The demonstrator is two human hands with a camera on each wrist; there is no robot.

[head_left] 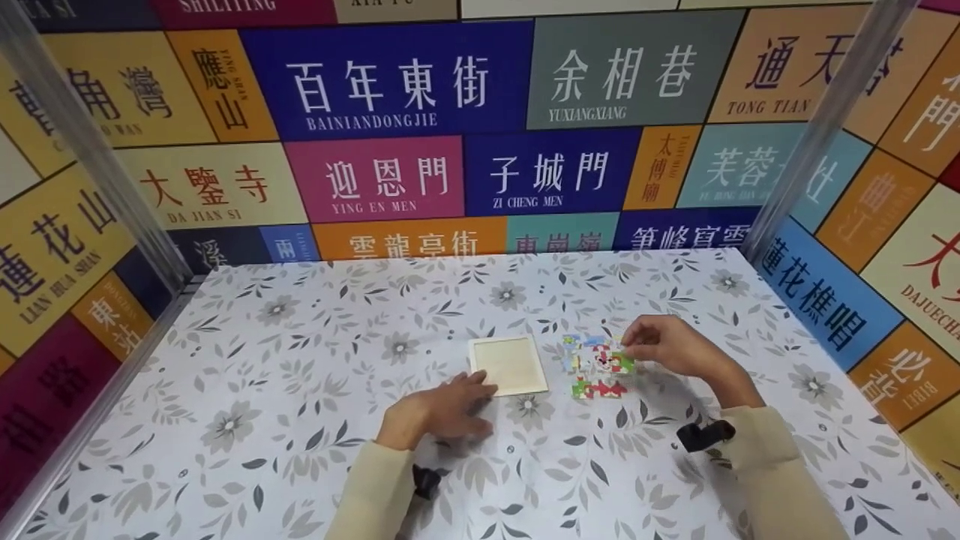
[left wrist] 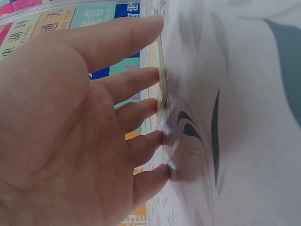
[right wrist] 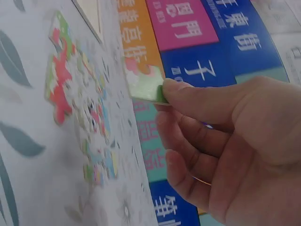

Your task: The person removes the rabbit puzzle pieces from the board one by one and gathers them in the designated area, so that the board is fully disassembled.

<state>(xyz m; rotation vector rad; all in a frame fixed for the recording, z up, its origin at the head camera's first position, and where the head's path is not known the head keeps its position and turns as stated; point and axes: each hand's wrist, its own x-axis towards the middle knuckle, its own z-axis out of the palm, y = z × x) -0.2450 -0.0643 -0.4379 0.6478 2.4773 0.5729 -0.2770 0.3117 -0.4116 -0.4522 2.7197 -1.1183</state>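
My right hand (head_left: 671, 345) pinches a green jigsaw piece (right wrist: 146, 87) with a bit of red at one corner, between thumb and index finger. In the right wrist view it is held up off the cloth. Beneath and beside it lie several colourful jigsaw pieces (head_left: 600, 390), partly joined, with a cartoon face among them. A square, pale wooden puzzle tray (head_left: 510, 365) with a white rim lies to their left. My left hand (head_left: 450, 407) has its fingers spread, with fingertips touching the tray's near left corner and the cloth. Only the tray's edge shows in the left wrist view.
A white tablecloth (head_left: 330, 352) with grey flowers and leaves covers the table. Panels with coloured lettered blocks (head_left: 390, 75) stand behind and at both sides, with metal posts (head_left: 127, 172) at the corners. Black straps (head_left: 705, 435) circle the wrists.
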